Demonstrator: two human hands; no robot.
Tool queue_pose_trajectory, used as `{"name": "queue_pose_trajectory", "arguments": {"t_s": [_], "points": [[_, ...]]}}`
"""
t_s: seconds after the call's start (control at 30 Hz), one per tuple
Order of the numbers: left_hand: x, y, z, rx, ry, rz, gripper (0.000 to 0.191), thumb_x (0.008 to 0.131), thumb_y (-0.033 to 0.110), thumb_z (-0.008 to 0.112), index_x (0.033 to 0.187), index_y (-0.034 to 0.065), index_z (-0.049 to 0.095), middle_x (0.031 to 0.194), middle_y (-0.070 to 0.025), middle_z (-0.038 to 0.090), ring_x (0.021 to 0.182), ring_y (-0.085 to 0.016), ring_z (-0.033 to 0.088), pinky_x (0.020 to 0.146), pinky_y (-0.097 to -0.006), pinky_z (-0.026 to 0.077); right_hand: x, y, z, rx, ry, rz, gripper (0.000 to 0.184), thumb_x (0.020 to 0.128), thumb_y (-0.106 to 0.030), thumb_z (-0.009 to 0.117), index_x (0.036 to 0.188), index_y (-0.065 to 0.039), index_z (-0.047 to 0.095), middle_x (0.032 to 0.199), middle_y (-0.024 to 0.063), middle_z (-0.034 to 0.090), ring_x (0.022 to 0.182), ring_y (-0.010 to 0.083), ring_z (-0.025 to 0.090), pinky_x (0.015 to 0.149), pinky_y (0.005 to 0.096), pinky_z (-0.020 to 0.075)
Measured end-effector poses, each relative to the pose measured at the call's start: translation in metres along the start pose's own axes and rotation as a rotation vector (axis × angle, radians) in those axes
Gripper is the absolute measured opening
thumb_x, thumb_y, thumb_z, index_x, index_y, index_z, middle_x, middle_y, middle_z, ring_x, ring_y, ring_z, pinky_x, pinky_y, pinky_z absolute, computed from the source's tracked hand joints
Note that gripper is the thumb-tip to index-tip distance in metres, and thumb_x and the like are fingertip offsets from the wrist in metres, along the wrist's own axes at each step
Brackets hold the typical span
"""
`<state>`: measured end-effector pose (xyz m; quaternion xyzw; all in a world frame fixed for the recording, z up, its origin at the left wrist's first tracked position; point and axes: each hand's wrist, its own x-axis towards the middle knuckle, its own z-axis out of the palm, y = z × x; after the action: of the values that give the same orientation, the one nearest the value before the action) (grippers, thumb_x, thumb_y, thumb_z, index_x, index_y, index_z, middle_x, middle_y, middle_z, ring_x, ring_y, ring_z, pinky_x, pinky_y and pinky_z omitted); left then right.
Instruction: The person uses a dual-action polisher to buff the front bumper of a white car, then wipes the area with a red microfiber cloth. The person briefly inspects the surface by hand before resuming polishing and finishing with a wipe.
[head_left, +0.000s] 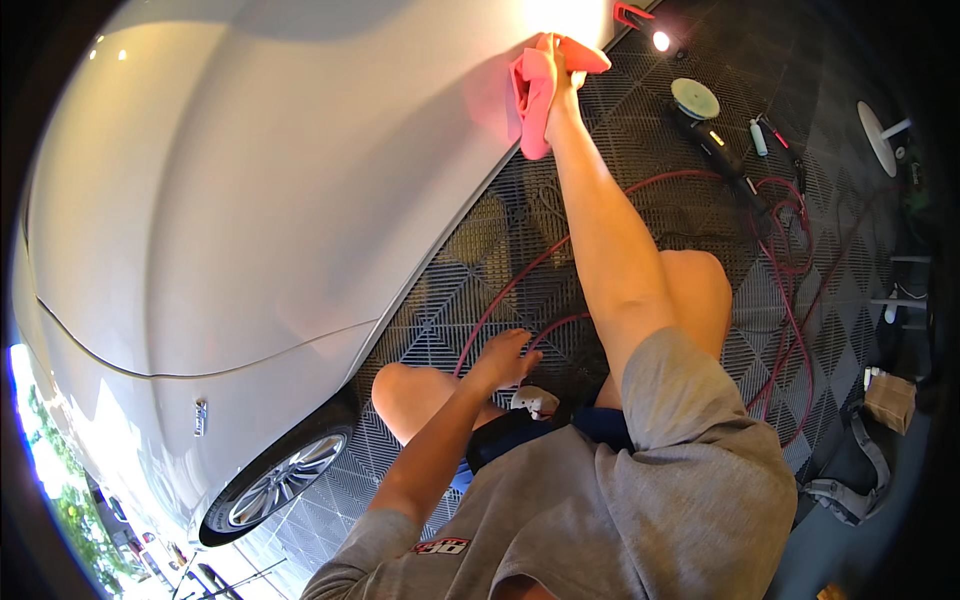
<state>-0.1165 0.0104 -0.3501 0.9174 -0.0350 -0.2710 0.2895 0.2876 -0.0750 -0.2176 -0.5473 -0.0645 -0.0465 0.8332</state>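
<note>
My right hand (571, 75) is stretched far forward and holds a pink microfiber cloth (534, 97) against the lower side of a light-coloured car body (300, 187). Folds of the cloth cover much of that hand. Bright light falls on the panel just beyond it. Lower down, my left hand (506, 360) hovers by my left knee with its fingers apart and nothing in it. Behind the panel seam, a front or rear wheel (289, 480) with silver spokes shows at the lower left.
A lit work lamp (660, 41) stands beside the car. Dark interlocking floor tiles (480, 247) carry a polisher (712, 139) with a round pad, a small bottle (758, 138) and a looping red hose (784, 285). A brown box (890, 403) and a grey strap (847, 499) lie far right.
</note>
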Motion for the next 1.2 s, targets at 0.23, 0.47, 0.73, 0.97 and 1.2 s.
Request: {"name": "queue_pose_trajectory", "arguments": {"t_s": [0.23, 0.47, 0.73, 0.97, 1.2], "points": [[0.016, -0.028, 0.014, 0.027, -0.044, 0.149, 0.056, 0.101, 0.037, 0.071, 0.143, 0.0011, 0.067, 0.158, -0.0227, 0.059, 0.150, -0.039, 0.052, 0.123, -0.0476, 0.043, -0.274, 0.063, 0.119, 0.514, -0.169, 0.671, 0.027, 0.114, -0.036, 0.051, 0.113, -0.009, 0.053, 0.102, 0.0065, 0.055, 0.089, 0.0164, 0.050, 0.076, 0.0328, 0.0462], [0.022, -0.022, 0.041, -0.028, -0.136, 0.164, 0.060, 0.101, 0.037, 0.073, 0.153, 0.0079, 0.061, 0.160, -0.0186, 0.058, 0.155, -0.038, 0.046, 0.129, -0.0504, 0.035, -0.283, 0.081, 0.101, 1.212, -0.497, 0.990, 0.082, 0.105, -0.080, 0.036, 0.094, -0.005, 0.065, 0.094, 0.0148, 0.068, 0.089, 0.0346, 0.066, 0.079, 0.0532, 0.0560], [0.018, -0.006, 0.028, 0.128, -0.138, 0.029, 0.055, 0.102, 0.037, 0.065, 0.147, 0.0056, 0.066, 0.151, -0.0232, 0.064, 0.143, -0.041, 0.058, 0.125, -0.0490, 0.041, -0.056, -0.093, 0.015, 0.589, -0.119, 0.376, 0.070, 0.106, -0.072, 0.037, 0.102, -0.005, 0.056, 0.074, 0.0140, 0.058, 0.056, 0.0308, 0.055, 0.046, 0.0413, 0.0441], [0.046, -0.012, 0.034, 0.135, -0.142, 0.410, 0.066, 0.101, 0.045, 0.066, 0.146, -0.0027, 0.064, 0.153, -0.0288, 0.062, 0.144, -0.044, 0.058, 0.121, -0.0509, 0.045, -0.210, -0.161, 0.168, -0.360, -0.374, -1.065, 0.067, 0.079, -0.043, 0.083, 0.136, -0.013, 0.068, 0.148, 0.0248, 0.057, 0.149, 0.0421, 0.049, 0.128, 0.0675, 0.0296], [0.053, 0.020, 0.020, 0.004, -0.116, 0.290, 0.066, 0.101, 0.046, 0.067, 0.145, -0.0023, 0.065, 0.150, -0.0281, 0.064, 0.141, -0.045, 0.059, 0.119, -0.0505, 0.046, -0.110, -0.187, 0.161, -0.462, -0.216, -1.241, 0.054, 0.081, -0.038, 0.080, 0.127, -0.012, 0.069, 0.144, 0.0197, 0.060, 0.145, 0.0416, 0.050, 0.125, 0.0638, 0.0320]]}}
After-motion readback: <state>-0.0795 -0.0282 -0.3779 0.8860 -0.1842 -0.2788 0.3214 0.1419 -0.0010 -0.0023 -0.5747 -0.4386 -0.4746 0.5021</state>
